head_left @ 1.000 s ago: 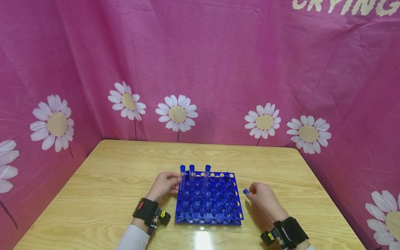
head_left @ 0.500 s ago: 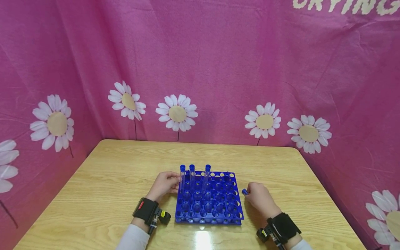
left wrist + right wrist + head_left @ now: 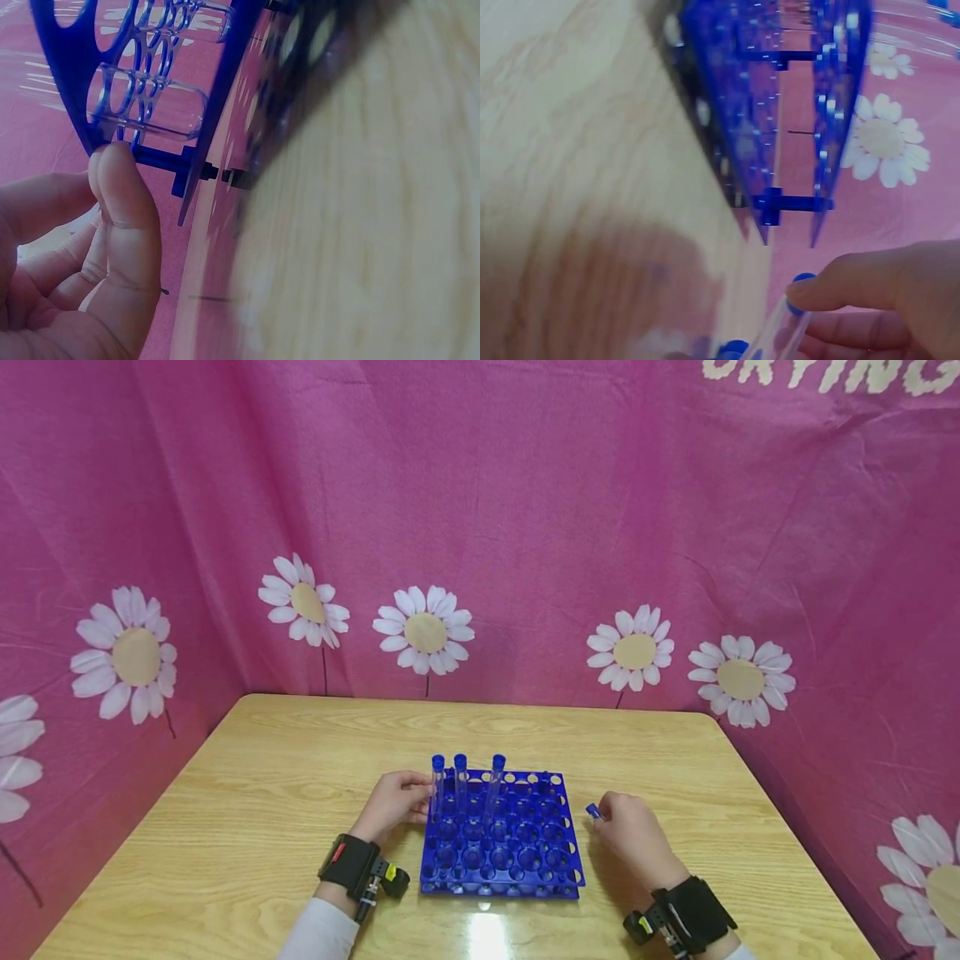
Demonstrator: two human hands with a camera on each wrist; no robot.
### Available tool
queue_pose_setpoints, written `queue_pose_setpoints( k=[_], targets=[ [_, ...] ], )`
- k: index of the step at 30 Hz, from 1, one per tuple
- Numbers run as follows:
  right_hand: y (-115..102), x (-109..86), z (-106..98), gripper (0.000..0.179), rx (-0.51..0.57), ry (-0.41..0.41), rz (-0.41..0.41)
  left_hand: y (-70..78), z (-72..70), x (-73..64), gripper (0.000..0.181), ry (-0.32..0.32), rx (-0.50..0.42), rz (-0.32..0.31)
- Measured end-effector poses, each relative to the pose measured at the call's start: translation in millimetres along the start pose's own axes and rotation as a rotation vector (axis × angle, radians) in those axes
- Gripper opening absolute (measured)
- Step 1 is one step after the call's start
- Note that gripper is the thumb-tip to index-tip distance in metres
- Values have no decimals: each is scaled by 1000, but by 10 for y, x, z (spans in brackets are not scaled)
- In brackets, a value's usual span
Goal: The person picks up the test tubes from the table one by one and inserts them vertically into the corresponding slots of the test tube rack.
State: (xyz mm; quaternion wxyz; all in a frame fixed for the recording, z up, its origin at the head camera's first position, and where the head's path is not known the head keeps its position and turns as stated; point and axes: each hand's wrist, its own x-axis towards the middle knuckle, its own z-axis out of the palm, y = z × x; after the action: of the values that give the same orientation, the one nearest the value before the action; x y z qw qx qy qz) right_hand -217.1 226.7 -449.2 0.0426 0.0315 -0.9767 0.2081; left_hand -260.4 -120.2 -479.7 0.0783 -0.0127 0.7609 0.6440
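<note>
A blue two-tier test tube rack (image 3: 501, 835) stands on the table. Three clear test tubes with blue caps stand in its back left holes: one test tube (image 3: 438, 789) at the corner, another (image 3: 461, 785) beside it, a third (image 3: 496, 785) farther right. My left hand (image 3: 393, 802) grips the rack's left edge; its fingertips (image 3: 116, 169) touch the upper plate's corner. Right of the rack, my right hand (image 3: 630, 828) pinches a clear, blue-capped test tube (image 3: 784, 330) by its cap end. Another blue rounded piece (image 3: 733, 349) shows below it; whether it is separate I cannot tell.
The wooden table (image 3: 262, 793) reaches back to a pink curtain (image 3: 480, 527) with printed daisies. Black straps with small cameras sit on both wrists. A bright light reflection lies on the table in front of the rack.
The right hand moves slightly toward the rack, then back right and a little farther from the body, with the test tube still pinched. The left hand and rack stay still.
</note>
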Motion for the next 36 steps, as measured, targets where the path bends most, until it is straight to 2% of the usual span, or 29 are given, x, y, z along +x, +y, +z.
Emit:
queue_pose_setpoints(
  k=[4,9,14,19,27,32,36],
  targets=[
    [-26,-30,-120,11,43,1,31,18,2,-15,21,0,1,6],
    [-58,-76,-264,17,79,40,26,22,1,-17,22,-8,-1,7],
    [-110,-101,-381,19,107,117,-5,11,-5,-4,21,-6,7,8],
    [-202,-144,-460,18,142,269,-55,-3,-8,5,20,1,10,6],
    [-382,-206,-512,22,274,603,-192,-9,-2,3,19,-4,6,2],
    [-501,-202,-515,24,360,767,-348,-16,-6,10,19,-4,9,10],
    [-633,-196,-506,25,423,850,-464,-5,-4,6,19,1,8,10]
  ],
)
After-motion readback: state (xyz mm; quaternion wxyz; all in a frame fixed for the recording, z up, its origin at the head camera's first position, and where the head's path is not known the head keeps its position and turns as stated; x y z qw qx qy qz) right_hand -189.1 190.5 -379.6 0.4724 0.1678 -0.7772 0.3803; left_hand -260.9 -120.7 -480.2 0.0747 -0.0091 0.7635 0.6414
